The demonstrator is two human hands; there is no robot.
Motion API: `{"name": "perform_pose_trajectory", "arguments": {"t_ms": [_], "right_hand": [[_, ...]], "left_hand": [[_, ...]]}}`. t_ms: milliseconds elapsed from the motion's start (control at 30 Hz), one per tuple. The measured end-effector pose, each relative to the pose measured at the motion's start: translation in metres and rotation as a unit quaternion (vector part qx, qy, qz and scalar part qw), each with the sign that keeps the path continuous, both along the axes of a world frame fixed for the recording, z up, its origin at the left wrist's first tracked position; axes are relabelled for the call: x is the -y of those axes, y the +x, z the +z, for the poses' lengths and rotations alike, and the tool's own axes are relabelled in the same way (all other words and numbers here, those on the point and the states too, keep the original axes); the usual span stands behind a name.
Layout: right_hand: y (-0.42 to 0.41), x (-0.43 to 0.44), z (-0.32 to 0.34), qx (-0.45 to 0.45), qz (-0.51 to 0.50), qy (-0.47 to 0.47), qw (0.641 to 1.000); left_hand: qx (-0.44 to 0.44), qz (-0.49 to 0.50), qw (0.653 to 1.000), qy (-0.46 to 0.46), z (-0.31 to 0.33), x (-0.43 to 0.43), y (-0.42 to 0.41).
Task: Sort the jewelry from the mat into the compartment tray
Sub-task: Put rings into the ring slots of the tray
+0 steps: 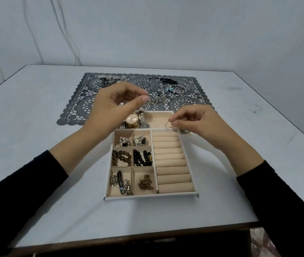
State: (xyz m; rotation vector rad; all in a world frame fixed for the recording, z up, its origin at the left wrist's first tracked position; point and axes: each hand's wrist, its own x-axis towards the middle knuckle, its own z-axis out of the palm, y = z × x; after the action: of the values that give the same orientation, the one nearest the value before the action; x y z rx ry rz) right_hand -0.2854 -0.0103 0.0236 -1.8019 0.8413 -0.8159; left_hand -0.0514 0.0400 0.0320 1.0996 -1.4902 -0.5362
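A cream compartment tray (pixel 151 196) lies in front of me on the table. My right hand (pixel 201 125) pinches a thin ring (pixel 168 125) between thumb and forefinger, just over the far end of the tray's ring rolls (pixel 171 164). My left hand (pixel 114 106) hovers above the tray's far left corner with its fingers curled and thumb and forefinger tips close together; whether they pinch the silver chain (pixel 156 100) beside them is unclear. Behind the tray is the grey lace mat (pixel 73 108) with loose jewelry.
Two watches (pixel 131 119) lie in the tray's far compartment; the small left cells hold pearl pieces, beads and chains. On the mat are a silver pile (pixel 110 79), a black strap (pixel 166 80), bangles (pixel 177 89) and small rings (pixel 85 98). A small metal piece (pixel 184 131) shows under my right hand.
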Motion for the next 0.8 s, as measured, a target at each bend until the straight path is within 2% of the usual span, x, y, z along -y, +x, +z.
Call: {"name": "perform_pose_trajectory", "arguments": {"t_ms": [200,533,800], "right_hand": [[-0.0014,0.0019,-0.0005,-0.055,0.021,-0.023,0.998],[-0.0027,0.0026,-0.0023,-0.096,0.035,-0.069,0.992],[-0.0058,0.0013,-0.0019,-0.148,0.061,-0.145,0.976]], "left_hand": [[-0.003,-0.004,1.0,0.0,0.0005,-0.0018,-0.004],[0.007,-0.014,1.0,-0.004,-0.0003,-0.0023,-0.0064],[0.006,-0.02,1.0,-0.001,-0.0033,-0.0019,-0.007]]}}
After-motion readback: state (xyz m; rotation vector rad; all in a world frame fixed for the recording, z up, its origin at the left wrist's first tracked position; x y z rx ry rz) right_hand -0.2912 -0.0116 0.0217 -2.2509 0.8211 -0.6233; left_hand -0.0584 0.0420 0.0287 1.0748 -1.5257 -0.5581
